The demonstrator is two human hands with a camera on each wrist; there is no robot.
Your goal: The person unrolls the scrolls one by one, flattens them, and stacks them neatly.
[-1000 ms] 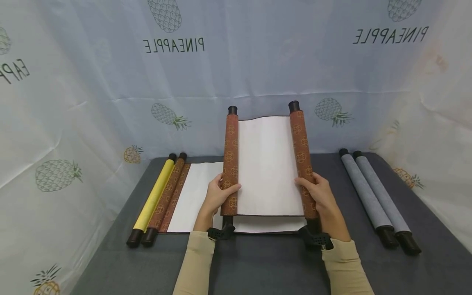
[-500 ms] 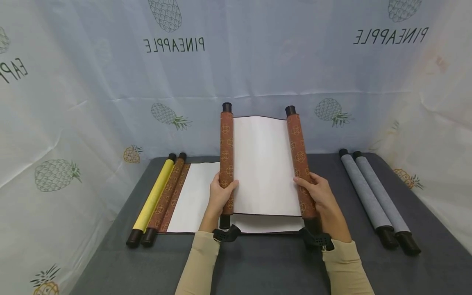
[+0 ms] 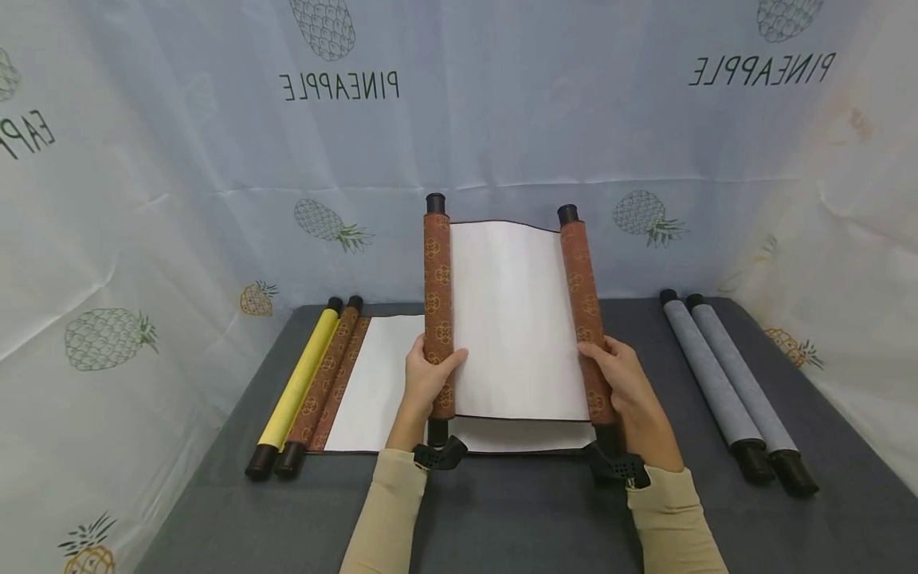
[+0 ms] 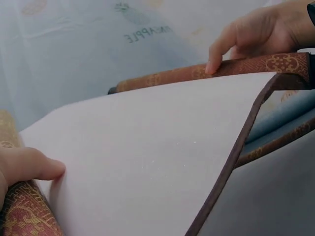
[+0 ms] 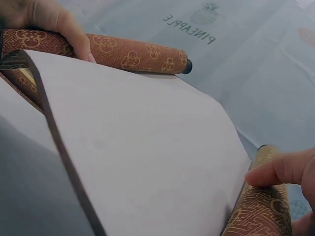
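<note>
A pale backdrop cloth (image 3: 545,135) printed with pineapples and mirrored lettering closes in the far side and both flanks of a dark grey table (image 3: 516,518). On that table, left of centre, lies a half-unrolled scroll (image 3: 373,383) with its white sheet flat and its brown patterned roll at the left, just beside a yellow rolled scroll (image 3: 301,379) at the far left. Well apart on the right lie two grey rolled scrolls (image 3: 724,383), side by side, their long axes running near to far.

Held up over the middle of the table is a brown-brocade scroll (image 3: 512,319), partly opened: a white sheet spans between two patterned rolls that stand nearly upright, tilted away, dark knobs at the far ends. The left hand (image 3: 425,375) wraps the lower part of the left roll (image 3: 437,315), thumb lying across onto the sheet. The right hand (image 3: 622,379) clasps the lower part of the right roll (image 3: 588,319), fingers curled round it from the outside. Each hand sits on its own roll, so neither is nearer; the rolls run parallel, and the sheet sags slightly between them.
</note>
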